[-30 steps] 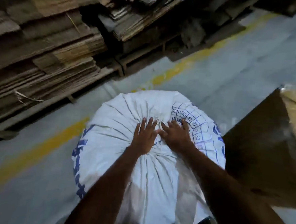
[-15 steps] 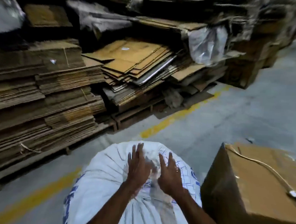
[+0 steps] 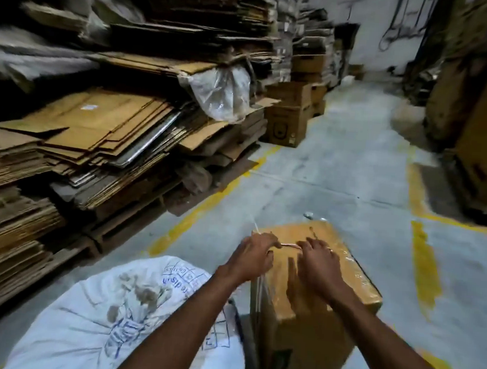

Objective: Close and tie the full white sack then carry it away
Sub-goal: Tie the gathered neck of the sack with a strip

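Along the left wall the flattened cardboard stacks [image 3: 74, 149] fill more of the view than half a second ago, because the head has lifted; a clear plastic sheet [image 3: 223, 92] hangs off the pile, and an aisle of grey floor [image 3: 323, 172] with yellow painted lines now runs back to more boxes.

The white sack [image 3: 106, 316] sits on the floor at lower left, bulging full, with blue print and brownish stains on its top. Both hands lay flat on its gathered top in the earlier pictures; now neither touches it and both forearms reach across it to the right.

The left hand [image 3: 253, 257] has moved off the sack to the near left corner of the cardboard box [image 3: 329, 300], which stands just beside the sack on its right. Its fingers are curled closed around a thin pale string [image 3: 290, 246], one end of which sticks up past the knuckles.

The right hand [image 3: 318, 266] has likewise crossed to the top of the box. Its fingers are bent down and pinch the other part of the same string, which runs taut and short between the two hands over the box's lid. A ring shows on one finger.
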A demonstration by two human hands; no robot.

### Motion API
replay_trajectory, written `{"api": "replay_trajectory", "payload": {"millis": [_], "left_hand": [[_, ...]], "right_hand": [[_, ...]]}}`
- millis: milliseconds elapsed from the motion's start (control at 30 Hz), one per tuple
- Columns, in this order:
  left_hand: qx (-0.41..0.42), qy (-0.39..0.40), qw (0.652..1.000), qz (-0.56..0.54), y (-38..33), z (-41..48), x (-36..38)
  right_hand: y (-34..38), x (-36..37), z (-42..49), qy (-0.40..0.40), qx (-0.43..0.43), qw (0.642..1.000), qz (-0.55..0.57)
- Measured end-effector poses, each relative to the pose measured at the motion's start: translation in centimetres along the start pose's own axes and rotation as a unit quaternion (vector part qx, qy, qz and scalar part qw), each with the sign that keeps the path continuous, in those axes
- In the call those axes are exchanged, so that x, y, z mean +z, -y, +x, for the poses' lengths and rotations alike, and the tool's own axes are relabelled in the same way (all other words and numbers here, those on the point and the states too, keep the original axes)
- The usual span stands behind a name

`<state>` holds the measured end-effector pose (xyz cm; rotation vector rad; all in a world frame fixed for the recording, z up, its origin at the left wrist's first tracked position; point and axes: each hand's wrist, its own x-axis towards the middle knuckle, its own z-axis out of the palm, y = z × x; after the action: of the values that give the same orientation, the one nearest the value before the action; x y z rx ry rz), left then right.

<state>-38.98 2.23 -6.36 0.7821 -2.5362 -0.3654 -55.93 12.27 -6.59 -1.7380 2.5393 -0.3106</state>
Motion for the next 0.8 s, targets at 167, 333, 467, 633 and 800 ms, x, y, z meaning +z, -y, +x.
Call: {"api": "replay_trajectory", "payload": {"millis": [167,333,467,633,800], "left_hand": [[-0.066,0.150,0.985,0.056,-0.6,4.0,5.1],[-0.090,0.115,0.981,0.124,0.6,4.7,5.5],[-0.062,0.061,0.994,0.070,2.1,3.5,3.1],[0.002,0.027,0.995,0.095,3.3,1.7,-1.1],[-0.015,-0.041,0.994,0.099,7.2,-2.9,-5.6]], "right_hand": [[-6.8,1.0,-1.5,0.041,0.036,0.998,-0.011],[-8.7,0.5,-1.1,0.073,-0.002,0.994,0.085],[-7.8,-0.9,-0.7,0.137,0.004,0.960,0.243],[-2.2,-2.6,-1.2,0.264,-0.018,0.881,0.393],[6.7,-2.3,-0.8,0.166,-0.010,0.816,0.553]]}}
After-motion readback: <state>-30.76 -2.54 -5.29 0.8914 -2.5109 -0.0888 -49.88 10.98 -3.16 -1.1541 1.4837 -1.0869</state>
